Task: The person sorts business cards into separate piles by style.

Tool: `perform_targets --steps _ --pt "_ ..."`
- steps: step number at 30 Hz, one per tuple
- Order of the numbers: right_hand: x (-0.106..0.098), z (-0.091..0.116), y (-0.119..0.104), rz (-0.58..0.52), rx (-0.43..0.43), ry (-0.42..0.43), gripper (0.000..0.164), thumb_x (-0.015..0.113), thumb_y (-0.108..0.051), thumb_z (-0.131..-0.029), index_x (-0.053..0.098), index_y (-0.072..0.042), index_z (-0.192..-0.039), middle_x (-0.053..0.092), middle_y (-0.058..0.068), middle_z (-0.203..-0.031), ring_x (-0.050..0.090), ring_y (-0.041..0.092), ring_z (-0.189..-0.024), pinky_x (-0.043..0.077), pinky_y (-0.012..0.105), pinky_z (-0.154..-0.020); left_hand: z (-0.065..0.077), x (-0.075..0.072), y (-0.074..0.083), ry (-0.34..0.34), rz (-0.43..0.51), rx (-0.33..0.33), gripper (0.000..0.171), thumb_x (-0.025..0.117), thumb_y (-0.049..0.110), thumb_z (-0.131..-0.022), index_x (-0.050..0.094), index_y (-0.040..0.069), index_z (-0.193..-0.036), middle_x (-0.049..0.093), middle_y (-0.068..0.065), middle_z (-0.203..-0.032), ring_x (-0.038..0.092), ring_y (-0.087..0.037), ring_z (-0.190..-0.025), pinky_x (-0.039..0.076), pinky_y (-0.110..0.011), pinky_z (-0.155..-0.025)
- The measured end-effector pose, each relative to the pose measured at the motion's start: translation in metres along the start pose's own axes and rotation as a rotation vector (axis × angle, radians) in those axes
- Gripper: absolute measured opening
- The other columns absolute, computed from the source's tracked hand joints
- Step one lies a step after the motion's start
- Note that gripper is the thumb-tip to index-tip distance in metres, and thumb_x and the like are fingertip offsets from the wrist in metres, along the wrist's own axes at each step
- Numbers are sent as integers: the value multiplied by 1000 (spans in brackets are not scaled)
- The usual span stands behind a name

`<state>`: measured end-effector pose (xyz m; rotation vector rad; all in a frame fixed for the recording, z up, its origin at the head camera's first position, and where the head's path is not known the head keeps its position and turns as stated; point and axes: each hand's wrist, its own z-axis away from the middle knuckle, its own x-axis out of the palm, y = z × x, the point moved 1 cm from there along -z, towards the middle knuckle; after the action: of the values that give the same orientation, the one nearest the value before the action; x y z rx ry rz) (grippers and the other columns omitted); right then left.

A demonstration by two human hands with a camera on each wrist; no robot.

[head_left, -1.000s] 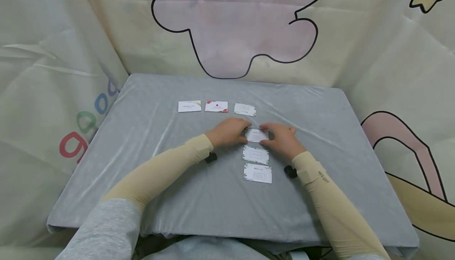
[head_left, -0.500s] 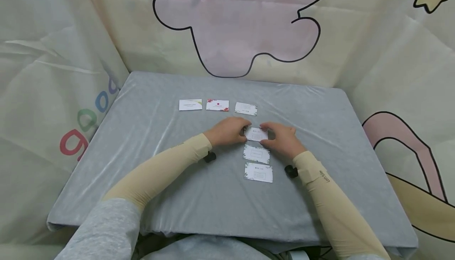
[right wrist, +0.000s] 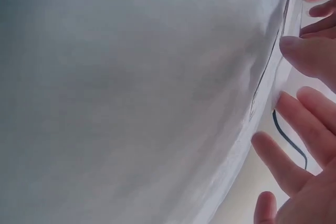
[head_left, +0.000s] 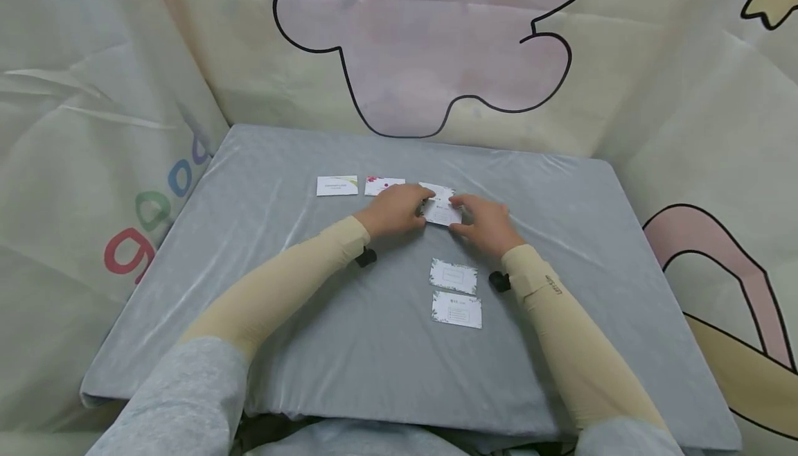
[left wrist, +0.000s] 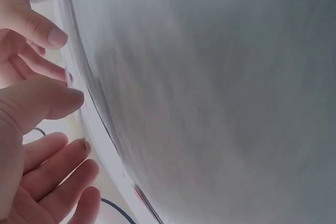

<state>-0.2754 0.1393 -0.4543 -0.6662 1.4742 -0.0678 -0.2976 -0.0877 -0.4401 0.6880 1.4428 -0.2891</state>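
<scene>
A white business card (head_left: 441, 215) with small print is held between my two hands near the back row. My left hand (head_left: 395, 208) pinches its left end, thumb nearer me and fingers at the far side. At the other end my right hand (head_left: 486, 222) grips it the same way. Just behind, partly covered by the held card and fingers, is a leaf-bordered card (head_left: 439, 190). To its left lies a card with red flowers (head_left: 382, 184), its lower part behind my left hand. Both wrist views show the thumbs and fingertips near the cloth's horizon, where the card is barely visible.
A card with a yellow-green corner (head_left: 337, 186) lies at the back row's left end. Nearer me, two leaf-bordered cards (head_left: 454, 276) (head_left: 457, 310) lie one below the other. Grey cloth covers the table (head_left: 299, 359); printed curtains (head_left: 206, 47) surround its back and sides.
Both hands have carried the held card away from me, from the top of the column to the back row's right-hand card. The two nearer cards stayed put. The head view shifted slightly.
</scene>
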Motion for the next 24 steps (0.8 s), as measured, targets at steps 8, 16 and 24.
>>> perform_targets --steps 8,16,24 --pt "0 -44 4 -53 65 13 56 75 -29 -91 54 -21 -143 59 5 -145 47 33 -141 22 74 -109 -32 -12 -25 -16 42 -83 60 70 26 -92 51 14 -147 59 -3 -144 53 -17 -133 42 -36 -114" --pt "3 -56 9 -48 79 27 58 75 -28 -91 53 -21 -144 60 4 -144 50 32 -138 25 73 -105 -41 -12 -34 -53 71 -100 61 71 27 -93 50 15 -148 57 -2 -146 52 -18 -135 39 -38 -117" --pt "7 -60 11 -23 72 20 59 76 -29 -90 53 -21 -144 63 3 -139 54 32 -133 30 62 -95 -43 -6 -39 -68 73 -98 57 70 26 -93 52 13 -147 62 -3 -139 58 -16 -123 43 -38 -113"
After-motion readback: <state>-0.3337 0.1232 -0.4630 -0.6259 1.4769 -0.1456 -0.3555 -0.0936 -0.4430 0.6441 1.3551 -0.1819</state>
